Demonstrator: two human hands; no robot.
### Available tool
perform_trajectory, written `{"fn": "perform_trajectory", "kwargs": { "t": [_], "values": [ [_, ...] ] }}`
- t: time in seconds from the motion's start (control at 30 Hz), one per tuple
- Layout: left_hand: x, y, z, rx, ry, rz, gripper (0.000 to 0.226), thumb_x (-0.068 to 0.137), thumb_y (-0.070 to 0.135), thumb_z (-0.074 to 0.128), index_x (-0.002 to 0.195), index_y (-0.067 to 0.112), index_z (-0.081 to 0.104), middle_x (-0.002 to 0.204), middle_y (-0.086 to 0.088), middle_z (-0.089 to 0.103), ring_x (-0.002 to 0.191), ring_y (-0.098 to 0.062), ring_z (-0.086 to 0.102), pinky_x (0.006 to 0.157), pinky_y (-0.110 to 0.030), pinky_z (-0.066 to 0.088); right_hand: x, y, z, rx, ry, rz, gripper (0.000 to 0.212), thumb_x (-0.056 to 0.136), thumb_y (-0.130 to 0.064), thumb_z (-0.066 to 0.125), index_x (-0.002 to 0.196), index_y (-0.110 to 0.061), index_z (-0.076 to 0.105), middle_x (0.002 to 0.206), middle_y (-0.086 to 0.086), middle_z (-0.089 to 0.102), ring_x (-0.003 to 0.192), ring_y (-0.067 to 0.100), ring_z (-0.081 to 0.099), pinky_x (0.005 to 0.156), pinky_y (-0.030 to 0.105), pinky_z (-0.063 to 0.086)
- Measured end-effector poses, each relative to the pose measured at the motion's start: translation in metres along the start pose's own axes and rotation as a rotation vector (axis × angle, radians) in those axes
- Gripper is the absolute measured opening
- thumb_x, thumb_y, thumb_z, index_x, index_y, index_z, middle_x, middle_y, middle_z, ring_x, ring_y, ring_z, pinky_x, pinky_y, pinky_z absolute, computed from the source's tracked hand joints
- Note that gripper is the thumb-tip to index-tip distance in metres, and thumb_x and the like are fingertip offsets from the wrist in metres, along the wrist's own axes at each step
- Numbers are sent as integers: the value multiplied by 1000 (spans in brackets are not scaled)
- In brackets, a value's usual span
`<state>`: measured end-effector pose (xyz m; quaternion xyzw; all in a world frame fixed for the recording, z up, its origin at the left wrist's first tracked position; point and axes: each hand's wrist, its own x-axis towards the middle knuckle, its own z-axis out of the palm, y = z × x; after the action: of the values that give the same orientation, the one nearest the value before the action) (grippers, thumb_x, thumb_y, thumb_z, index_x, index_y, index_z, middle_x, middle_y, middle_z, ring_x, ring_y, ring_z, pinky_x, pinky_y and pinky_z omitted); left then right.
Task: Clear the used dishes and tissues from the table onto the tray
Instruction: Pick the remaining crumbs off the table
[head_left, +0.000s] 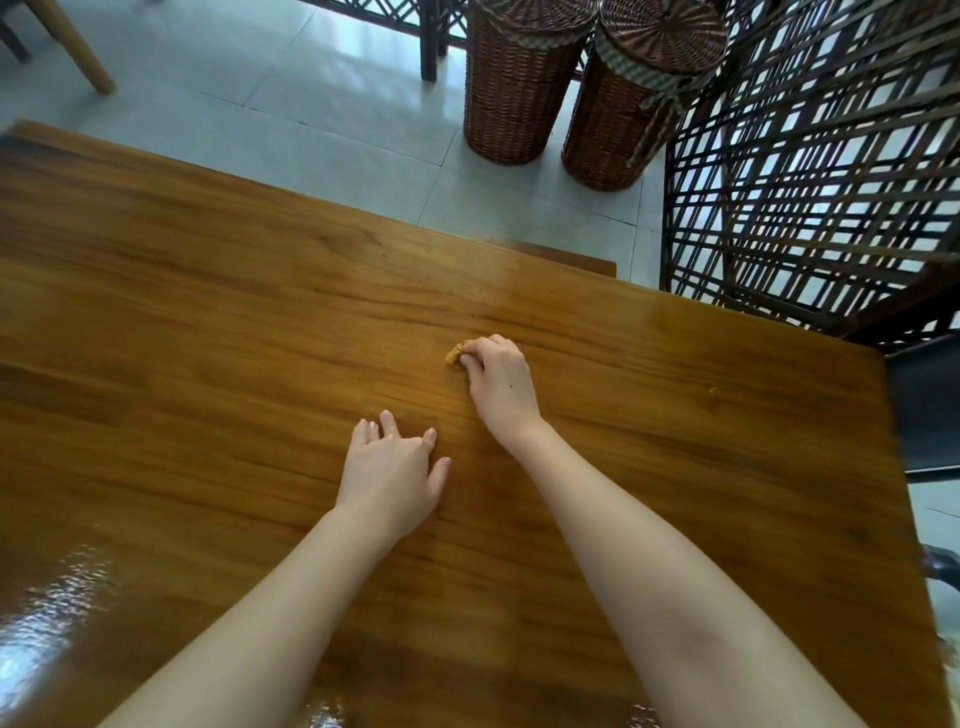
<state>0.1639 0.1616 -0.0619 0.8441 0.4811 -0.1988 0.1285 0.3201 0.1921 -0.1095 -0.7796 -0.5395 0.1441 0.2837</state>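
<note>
- Wooden table (208, 312), warm brown and glossy, with long grain streaks across the top and bright glare at the near left corner.
- Small crumpled tan wad (453, 355) on the top, right of the middle, pinched at one end by the right hand (501, 382).
- Left hand (395, 467) resting on the bare wood with fingers spread, near the wad but apart from it.
- Tiny yellowish crumb (712, 389) alone toward the right edge.

A dining room – polished wooden table (260, 312) on pale floor tiles (260, 78); two lidded wicker baskets (519, 88); dark lattice screen (810, 171).
</note>
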Motion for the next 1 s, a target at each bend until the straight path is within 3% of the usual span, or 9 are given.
{"fn": "perform_trajectory", "kwargs": {
  "t": [0.1, 0.27, 0.43, 0.53, 0.67, 0.83, 1.0],
  "values": [
    [0, 0, 0, -2, 0, 2, 56, 98, 56, 26, 147, 29, 34, 152, -20, 29, 140, -33, 32, 117, -42, 19, -2, 12, -15, 13, 22, 64, 18, 94, -12, 56, 105, -9, 69, 99, 3, 66, 95, 13, 57, 80, 16, 41],
    [-2, -4, 6, -16, -7, 15, 54, 100, 52, 26, 150, 31, 26, 155, -21, 22, 143, -34, 26, 117, -44, 16, -17, 50, -55, 30, 112, 258, 14, 92, -9, 58, 98, -12, 71, 96, 2, 65, 92, 14, 59, 83, 22, 48],
    [-15, -10, 18, -24, -24, 15, 58, 101, 50, 22, 152, 36, 0, 160, -16, -1, 148, -32, 2, 117, -50, 8, -55, 69, -84, -13, 149, 391, 13, 92, -11, 59, 99, -12, 70, 98, 3, 66, 89, 8, 54, 79, 17, 42],
    [-29, -5, 21, -36, 16, 24, 61, 101, 47, 22, 152, 32, -9, 160, -15, -6, 148, -32, -2, 117, -50, 8, -74, 65, -102, 48, 218, 420, 13, 92, -12, 61, 100, -12, 71, 97, 2, 67, 89, 9, 57, 77, 17, 43],
    [-48, 23, 14, -58, 69, 95, 60, 102, 43, 23, 153, 29, -6, 161, -14, -1, 148, -31, 2, 117, -48, 12, -109, 64, -133, 75, 253, 405, 12, 91, -10, 61, 98, -12, 71, 96, 2, 67, 89, 11, 59, 77, 17, 45],
    [-79, 65, 7, -93, 72, 152, 58, 103, 41, 27, 154, 28, 4, 161, -11, 9, 147, -29, 11, 117, -46, 16, -175, 81, -171, 46, 274, 474, 15, 92, -13, 61, 103, -12, 70, 99, 2, 67, 88, 6, 57, 69, 5, 38],
    [-124, 111, 16, -90, 67, 212, 57, 103, 39, 30, 154, 26, 8, 160, -12, 12, 147, -29, 13, 117, -47, 18, -263, 110, -210, 47, 275, 518, 14, 93, -15, 59, 103, -13, 69, 98, 0, 65, 84, 3, 55, 64, 2, 37]
  ]
}}
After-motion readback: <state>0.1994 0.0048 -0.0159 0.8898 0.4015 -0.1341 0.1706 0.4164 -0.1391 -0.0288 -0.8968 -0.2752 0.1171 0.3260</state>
